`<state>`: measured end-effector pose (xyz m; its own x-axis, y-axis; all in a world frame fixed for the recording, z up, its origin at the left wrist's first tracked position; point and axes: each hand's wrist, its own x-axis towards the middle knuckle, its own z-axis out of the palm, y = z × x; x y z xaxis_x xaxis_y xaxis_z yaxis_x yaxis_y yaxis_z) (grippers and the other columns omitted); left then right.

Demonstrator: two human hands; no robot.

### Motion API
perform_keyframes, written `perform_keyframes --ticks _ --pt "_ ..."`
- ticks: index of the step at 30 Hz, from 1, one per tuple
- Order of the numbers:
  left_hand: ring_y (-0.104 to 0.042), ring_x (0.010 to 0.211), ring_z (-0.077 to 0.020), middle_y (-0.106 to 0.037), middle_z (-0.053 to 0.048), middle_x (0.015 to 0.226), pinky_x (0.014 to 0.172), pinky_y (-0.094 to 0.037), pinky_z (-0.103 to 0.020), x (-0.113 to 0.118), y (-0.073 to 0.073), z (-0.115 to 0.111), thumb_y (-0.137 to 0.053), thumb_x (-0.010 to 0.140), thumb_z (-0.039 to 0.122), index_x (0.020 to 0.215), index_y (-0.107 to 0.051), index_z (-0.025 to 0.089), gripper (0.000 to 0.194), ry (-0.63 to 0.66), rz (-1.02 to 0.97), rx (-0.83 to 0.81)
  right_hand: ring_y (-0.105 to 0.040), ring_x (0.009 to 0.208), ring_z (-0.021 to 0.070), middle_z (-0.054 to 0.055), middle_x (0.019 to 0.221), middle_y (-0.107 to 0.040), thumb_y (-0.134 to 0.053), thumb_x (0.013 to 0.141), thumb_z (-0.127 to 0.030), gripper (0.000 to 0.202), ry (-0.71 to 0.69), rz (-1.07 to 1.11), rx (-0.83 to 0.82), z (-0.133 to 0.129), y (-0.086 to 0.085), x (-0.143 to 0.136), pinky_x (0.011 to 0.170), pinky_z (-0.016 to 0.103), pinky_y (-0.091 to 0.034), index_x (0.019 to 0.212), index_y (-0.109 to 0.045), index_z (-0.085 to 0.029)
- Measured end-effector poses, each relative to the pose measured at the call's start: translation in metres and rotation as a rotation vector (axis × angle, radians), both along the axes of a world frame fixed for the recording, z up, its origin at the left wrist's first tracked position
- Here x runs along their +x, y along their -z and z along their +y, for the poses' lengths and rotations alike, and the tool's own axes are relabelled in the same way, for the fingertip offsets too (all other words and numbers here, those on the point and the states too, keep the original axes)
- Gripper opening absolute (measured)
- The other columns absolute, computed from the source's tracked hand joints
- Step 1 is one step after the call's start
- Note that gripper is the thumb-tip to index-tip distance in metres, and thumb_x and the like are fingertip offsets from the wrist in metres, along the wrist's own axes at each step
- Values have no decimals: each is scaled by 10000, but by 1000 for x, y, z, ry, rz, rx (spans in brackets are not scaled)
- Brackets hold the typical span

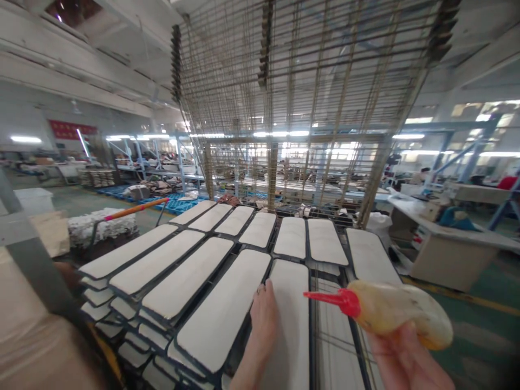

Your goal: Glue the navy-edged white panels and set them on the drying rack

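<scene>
While the tall wire rack fills the view ahead, its lowest tray carries rows of long white pads lying lengthwise away from me. My left hand rests flat, fingers together, on the pad straight in front, holding nothing. My right hand is closed around a squeeze bottle, its red nozzle pointing left across the bare wire gap beside that pad.
</scene>
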<state>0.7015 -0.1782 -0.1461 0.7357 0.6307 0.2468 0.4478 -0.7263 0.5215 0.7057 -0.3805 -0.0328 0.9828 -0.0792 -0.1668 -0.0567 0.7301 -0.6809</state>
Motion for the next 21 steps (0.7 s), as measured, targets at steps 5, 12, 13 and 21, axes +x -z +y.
perform_keyframes --ticks 5,12,13,21 --pt "-593 1198 -254 -641 -213 1239 1009 -431 -340 2 4 12 -362 821 -107 1257 -586 70 521 -24 -121 -151 -410 1375 297 31 1294 -653 -927 428 -433 694 -55 -5 -11 2 1 -5 1153 443 -287 1058 -699 -251" --pt "-648 1045 -209 -697 -105 1086 953 -493 -373 12 7 39 -531 872 -1 1132 -623 107 296 -61 -317 -446 -696 1018 214 16 1182 -719 -883 607 -337 543 -79 -81 27 -6 19 0 723 239 -621 1114 -699 -275" --pt "-658 1009 -208 -699 -83 1055 922 -515 -400 15 7 42 -559 894 56 1098 -633 116 225 -61 -347 -489 -723 926 200 14 1130 -740 -880 622 -319 508 -80 -75 40 -7 23 2 714 246 -627 1097 -706 -274" --pt "-651 564 -116 -715 -102 1051 593 -552 -271 10 -16 35 -536 817 76 1174 -628 121 372 60 -579 -729 -742 805 192 -14 1159 -741 -815 710 -277 473 -82 -91 78 -6 30 7 612 253 -657 1163 -677 -279"
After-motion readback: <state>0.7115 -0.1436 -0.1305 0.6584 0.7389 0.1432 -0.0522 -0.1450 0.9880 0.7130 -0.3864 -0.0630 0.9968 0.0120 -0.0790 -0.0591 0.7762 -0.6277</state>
